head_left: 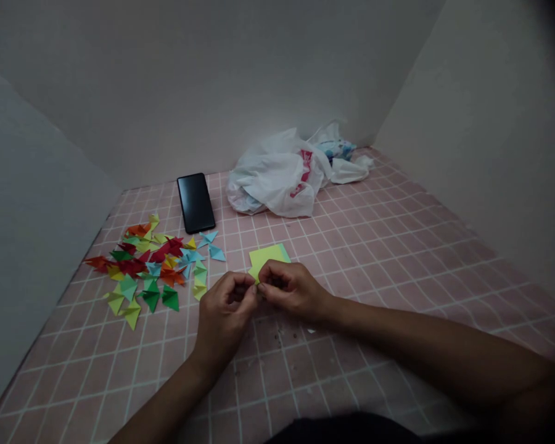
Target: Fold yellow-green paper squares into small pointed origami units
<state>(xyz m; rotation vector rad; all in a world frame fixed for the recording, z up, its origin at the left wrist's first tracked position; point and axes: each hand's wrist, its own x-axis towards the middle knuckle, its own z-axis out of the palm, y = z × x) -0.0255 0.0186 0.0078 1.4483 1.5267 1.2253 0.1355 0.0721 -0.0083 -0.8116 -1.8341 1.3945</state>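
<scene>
My left hand [225,311] and my right hand [292,287] meet fingertip to fingertip over the pink tiled floor [374,246]. Between the fingertips both hands pinch a small yellow-green piece of paper [254,275], mostly hidden by the fingers. Just beyond the hands lies a small stack of square paper sheets [268,255], yellow on top with a green edge showing. To the left a scattered pile of folded paper triangles [152,265] in red, green, yellow, orange and blue lies on the tiles.
A black phone [195,201] lies face up at the back, near the wall. A crumpled white plastic bag [287,172] sits in the back corner. Plain walls close in on the left, back and right.
</scene>
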